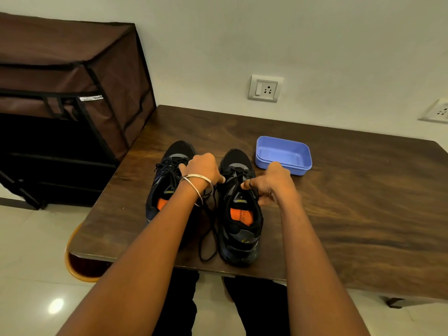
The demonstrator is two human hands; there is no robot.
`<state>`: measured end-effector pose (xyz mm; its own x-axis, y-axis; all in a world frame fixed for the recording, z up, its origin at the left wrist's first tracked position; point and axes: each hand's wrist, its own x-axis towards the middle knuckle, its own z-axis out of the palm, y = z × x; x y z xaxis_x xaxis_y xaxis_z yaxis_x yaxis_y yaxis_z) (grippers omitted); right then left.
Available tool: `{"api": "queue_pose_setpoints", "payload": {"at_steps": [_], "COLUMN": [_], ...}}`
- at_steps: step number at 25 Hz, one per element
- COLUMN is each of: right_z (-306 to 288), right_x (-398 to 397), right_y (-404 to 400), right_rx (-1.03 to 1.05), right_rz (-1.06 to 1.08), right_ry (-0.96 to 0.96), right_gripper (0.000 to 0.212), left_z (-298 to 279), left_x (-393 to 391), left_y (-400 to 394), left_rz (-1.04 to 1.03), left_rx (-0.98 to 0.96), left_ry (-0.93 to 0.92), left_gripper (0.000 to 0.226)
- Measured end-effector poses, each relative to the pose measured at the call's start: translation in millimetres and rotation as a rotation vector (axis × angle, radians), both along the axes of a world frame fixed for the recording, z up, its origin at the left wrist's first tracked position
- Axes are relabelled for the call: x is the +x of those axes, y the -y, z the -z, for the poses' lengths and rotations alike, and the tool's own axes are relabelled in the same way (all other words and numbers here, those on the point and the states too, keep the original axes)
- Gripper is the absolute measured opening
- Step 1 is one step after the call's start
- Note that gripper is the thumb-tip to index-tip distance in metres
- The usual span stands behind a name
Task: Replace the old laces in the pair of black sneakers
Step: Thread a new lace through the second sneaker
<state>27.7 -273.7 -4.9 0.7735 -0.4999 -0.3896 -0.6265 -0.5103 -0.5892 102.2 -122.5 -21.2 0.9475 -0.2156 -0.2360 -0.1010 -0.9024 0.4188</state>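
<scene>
Blue tub [283,155] on wooden table [351,202], brown cabinet [72,93] beside.

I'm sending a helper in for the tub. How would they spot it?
Find the dark wooden table against the wall. Right of the black sneakers sits a blue tub. It is the only bright, rectangular, open-topped thing there.

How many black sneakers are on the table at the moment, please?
2: the left sneaker lies partly under the left hand; the right sneaker sits beside it, between both hands, near the blue tray.
</scene>
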Motion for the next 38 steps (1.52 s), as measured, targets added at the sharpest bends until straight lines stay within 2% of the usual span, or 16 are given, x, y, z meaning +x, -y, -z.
{"api": "queue_pose_setpoints", "payload": {"at_steps": [2, 4, 6, 8, 11, 15, 19, 21, 25, 28, 30, 32, 34, 36, 38], "right_z": [-0.1, -0.6, -0.4, 0.3, 0.1, -0.4, 0.7, 0.0, 0.0, 1.7, -0.6, -9.3, -26.1, -35.2, -37.4], "right_x": [-0.4, -0.3, 0.6, 1.9, 2.3, 2.4, 1.4, 0.7, 2.2, 1.6, 1.7, 3.3, 3.0, 6.7, 6.8], "right_y": [0.7, 0.2, 0.4, 1.1, 0.3, -0.1, -0.9, -1.7, 0.7, 2.1, 0.2, -4.9, -14.5, -22.0, -29.7], "right_rx": [0.015, 0.022, 0.025, 0.025, 0.029, 0.022, 0.024, 0.019, 0.055, -0.009, -0.042, 0.2, 0.6, 0.795, 0.778], "right_rz": [0.0, -0.004, -0.004, -0.009, -0.012, -0.011, -0.004, 0.001, 0.004, -0.06, -0.103, -0.021, 0.093, 0.084, 0.008], "right_ry": [0.007, -0.002, -0.009, -0.018, -0.034, -0.032, -0.012, -0.011, -0.013, -0.038, 0.048, 0.321, 0.527, 0.555, 0.466], "right_gripper": [0.054, 0.053, 0.051, 0.051, 0.051, 0.05, 0.049, 0.048, 0.05, 0.048, 0.036, 0.016, 0.011, 0.01, 0.009], "left_z": [-1.9, -3.8, -1.5, 3.3, 6.8, 9.9, 10.1, 3.2, -16.7, -31.6, -40.3, -48.5, -55.3, -57.9, -56.3], "left_x": [3.8, 0.7, -1.9, -4.4, -12.0, -15.0, -6.0, -1.4, -2.7, -3.3, -1.0, -2.4, -6.5, -8.1, -4.6], "left_y": [-5.0, -8.1, -8.3, -6.6, -4.2, -1.1, -4.7, -5.4, 0.1, 3.0, 1.8, 0.3, 1.3, 2.7, 2.9], "left_rz": [0.004, -0.022, -0.063, -0.132, -0.228, -0.188, -0.106, -0.13, -0.336, -0.432, -0.437, -0.349, -0.244, -0.211, -0.261], "left_rx": [-0.187, -0.342, -0.393, -0.409, -0.534, -0.495, -0.306, -0.353, -0.911, -1.175, -1.335, -1.515, -1.669, -1.782, -1.873], "left_ry": [-0.073, -0.149, -0.227, -0.318, -0.469, -0.384, -0.112, -0.047, -0.315, -0.323, -0.35, -0.489, -0.651, -0.738, -0.74], "left_gripper": [0.028, 0.036, 0.041, 0.034, 0.021, 0.016, 0.034, 0.037, 0.017, 0.01, 0.013, 0.028, 0.043, 0.055, 0.062]}}
